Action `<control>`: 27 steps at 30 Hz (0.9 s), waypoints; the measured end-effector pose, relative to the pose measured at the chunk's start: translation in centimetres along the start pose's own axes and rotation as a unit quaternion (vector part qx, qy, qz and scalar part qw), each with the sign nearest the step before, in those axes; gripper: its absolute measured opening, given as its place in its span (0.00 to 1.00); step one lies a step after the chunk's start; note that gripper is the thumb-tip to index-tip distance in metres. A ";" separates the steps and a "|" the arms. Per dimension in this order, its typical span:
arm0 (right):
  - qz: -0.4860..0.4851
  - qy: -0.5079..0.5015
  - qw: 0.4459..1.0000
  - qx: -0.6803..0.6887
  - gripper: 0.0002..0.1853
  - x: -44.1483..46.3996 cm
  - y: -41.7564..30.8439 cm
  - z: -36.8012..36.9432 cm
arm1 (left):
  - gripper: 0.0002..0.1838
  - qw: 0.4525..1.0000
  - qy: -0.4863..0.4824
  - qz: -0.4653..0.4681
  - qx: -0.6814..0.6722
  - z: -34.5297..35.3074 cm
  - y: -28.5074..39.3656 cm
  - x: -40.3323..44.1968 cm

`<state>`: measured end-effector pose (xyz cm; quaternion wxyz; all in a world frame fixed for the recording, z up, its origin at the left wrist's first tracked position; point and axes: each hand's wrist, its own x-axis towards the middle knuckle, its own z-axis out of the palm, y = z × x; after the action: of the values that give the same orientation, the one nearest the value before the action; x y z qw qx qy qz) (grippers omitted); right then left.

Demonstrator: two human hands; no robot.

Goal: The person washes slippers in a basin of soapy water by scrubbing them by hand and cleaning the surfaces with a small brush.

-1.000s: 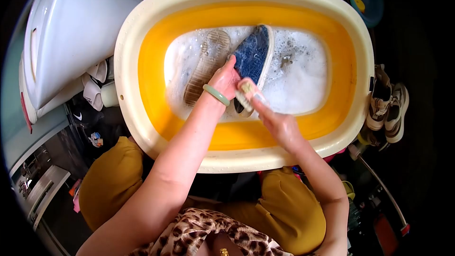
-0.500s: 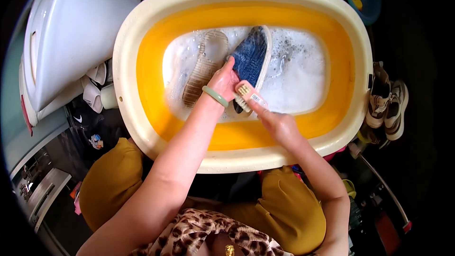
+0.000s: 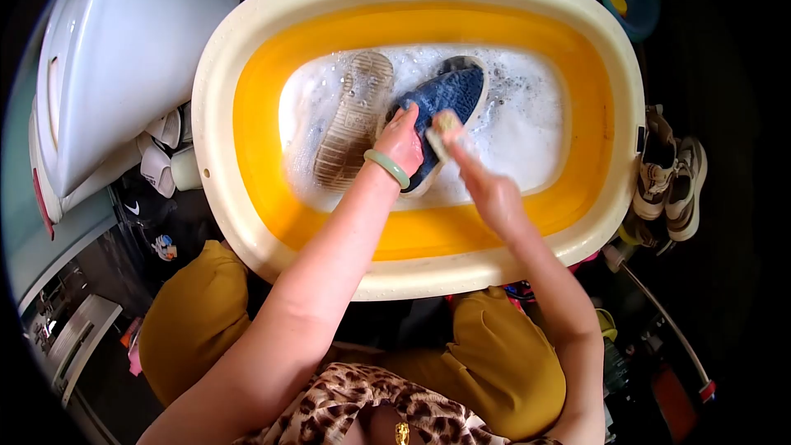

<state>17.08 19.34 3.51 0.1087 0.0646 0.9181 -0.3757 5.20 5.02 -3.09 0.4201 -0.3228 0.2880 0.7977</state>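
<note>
A blue fabric shoe (image 3: 449,92) with a pale sole edge lies tilted in white suds inside an oval basin (image 3: 412,278). My left hand (image 3: 401,147), with a green bangle at the wrist, is closed on the shoe's near left side. In my right hand (image 3: 493,196) is a pink scrubbing brush (image 3: 449,133), smeared by motion, its pale bristles against the shoe's right side. Left of them a second shoe (image 3: 353,119) rests sole up, showing a ribbed beige underside. Part of the blue shoe's heel is hidden behind my left hand.
Worn sneakers (image 3: 685,189) stand on the floor right of the basin. A white glossy fixture (image 3: 140,58) rises at the left, with white slippers (image 3: 156,166) below it. A pole (image 3: 667,325) slants along the lower right. My knees (image 3: 194,313) are close to the basin's near rim.
The blue shoe has turned clockwise, its toe now pointing further right. The brush and my right hand have shifted up and right along it; my left hand moved slightly right.
</note>
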 end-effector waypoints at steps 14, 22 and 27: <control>0.116 0.059 0.988 -0.086 0.22 4.5 4.5 -1.1 | 0.16 0.990 0.006 -0.033 0.136 2.5 -2.1 -2.1; 0.104 0.138 0.984 -0.043 0.22 3.0 8.5 -4.0 | 0.18 0.952 0.132 0.138 0.241 0.3 -1.9 -0.7; 0.239 0.156 0.946 -0.154 0.25 4.4 11.4 -4.1 | 0.24 0.881 0.225 0.248 0.334 1.7 -4.4 -0.4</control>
<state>14.46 30.44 -2.42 0.0596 0.3226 0.9277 -0.1782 8.69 8.14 -2.55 0.2158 -0.2522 0.6947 0.6381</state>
